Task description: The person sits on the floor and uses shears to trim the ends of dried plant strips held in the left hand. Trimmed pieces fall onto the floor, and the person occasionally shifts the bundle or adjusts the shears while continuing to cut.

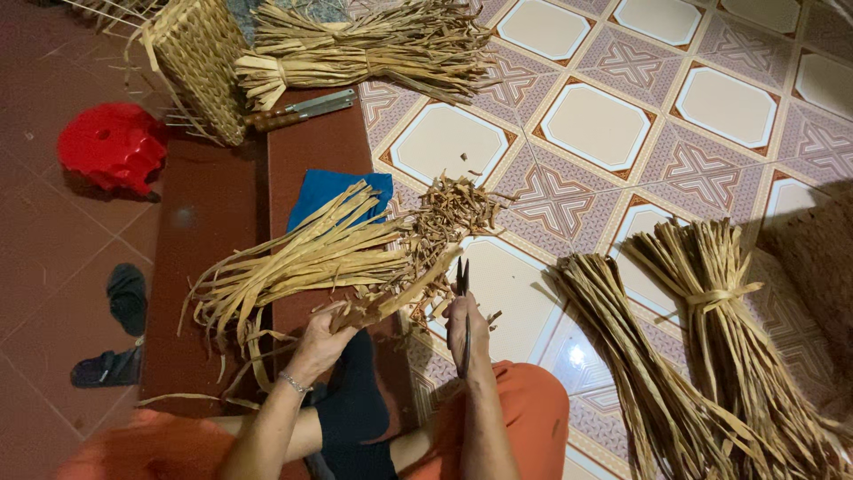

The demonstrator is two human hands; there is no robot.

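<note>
While the person is sitting on the patterned tiled floor (613, 133) with knees in orange trousers, the left hand (322, 340) is gripping the cut ends of a loose bundle of flat, pale dried straw strips (306, 258), fingers clamped around them. The bundle is fanning out to the left across a dark red-brown low step (204, 231) and is lying partly over a folded blue cloth (333, 191). The right hand (468, 329) is closing its fingers around the handles of dark metal scissors (463, 293), whose blades are pointing up and away, just beside the strip ends. A heap of short straw trimmings (449, 213) is lying on the floor just beyond the blades. Two tied sheaves of long straw (702, 356) are resting on the floor to the right. Farther off, another tied straw bundle (355, 49), a woven straw basket (200, 62), a knife-like tool with a wooden handle (298, 108) and a red plastic stool (111, 147) are lying.
</note>
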